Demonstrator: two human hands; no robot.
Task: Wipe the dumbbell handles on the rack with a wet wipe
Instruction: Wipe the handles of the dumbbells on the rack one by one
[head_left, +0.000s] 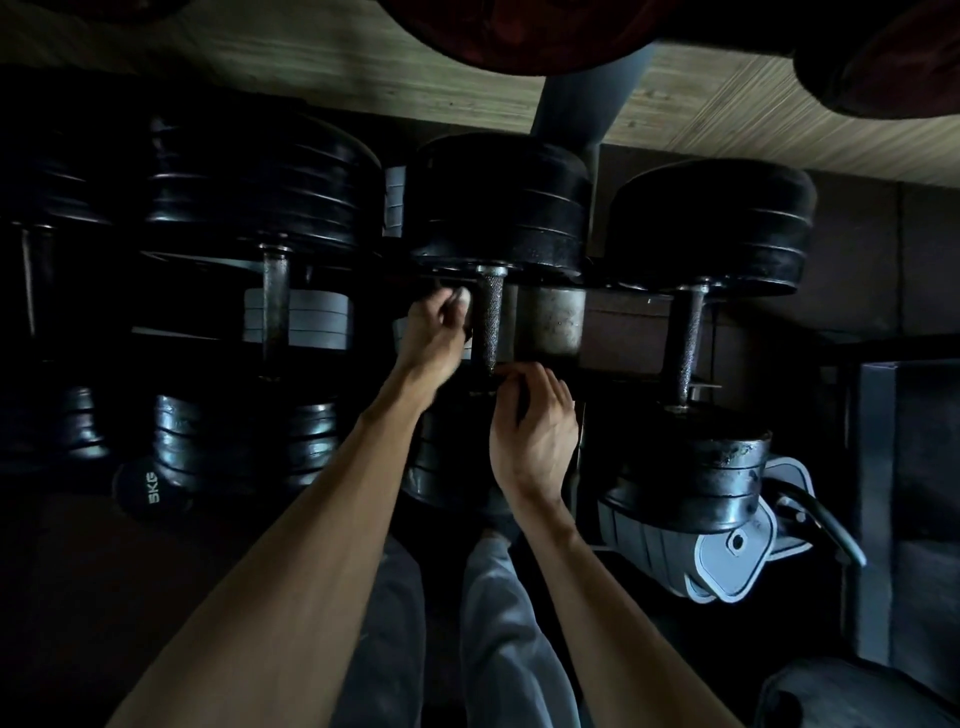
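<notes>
Both forearms reach in: left hand (434, 332) curls beside the knurled middle handle (490, 325), grasp unclear, right hand (535, 431) loose-fingered near its lower end, wiping apparently underway, no wipe visible.

Rack of black dumbbells (498, 208): left hand (434, 332) curled just left of the middle knurled handle (490, 322), right hand (535, 431) fingers curled at its near end.

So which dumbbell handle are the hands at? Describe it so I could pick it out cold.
Start from the grey post rising against the wood-grain wall. Just below it a dumbbell lies on the rack, and its knurled handle runs toward the camera. Unlike the handles to either side, it has the left hand beside its far end and the right hand at its near end.
</notes>
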